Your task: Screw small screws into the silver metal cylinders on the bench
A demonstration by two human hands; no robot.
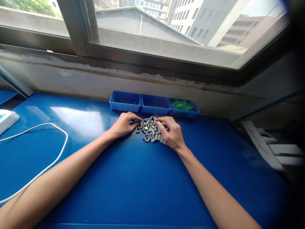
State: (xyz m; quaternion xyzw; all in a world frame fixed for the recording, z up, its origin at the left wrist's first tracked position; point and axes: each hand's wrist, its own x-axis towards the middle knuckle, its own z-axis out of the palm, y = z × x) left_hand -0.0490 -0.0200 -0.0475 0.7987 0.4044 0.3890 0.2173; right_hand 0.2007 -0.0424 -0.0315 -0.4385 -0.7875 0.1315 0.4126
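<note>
A heap of small metal parts (149, 127) lies on the blue table, short screw-like pieces mixed with longer grey cylinders. At the heap's left edge is my left hand (125, 124), its thumb and forefinger brought close together at the outermost pieces. Over the right side of the heap, my right hand (172, 132) has its thumb and forefinger nearly meeting and covers some of the cylinders. What either hand pinches, if anything, is too small to make out.
Behind the heap, three joined blue bins stand by the wall: the left bin (125, 106) holds a few small pieces, the right one a green plastic bag (183, 105). A white cable (62, 149) loops over the table (133, 187) at left, near a white device (8, 120).
</note>
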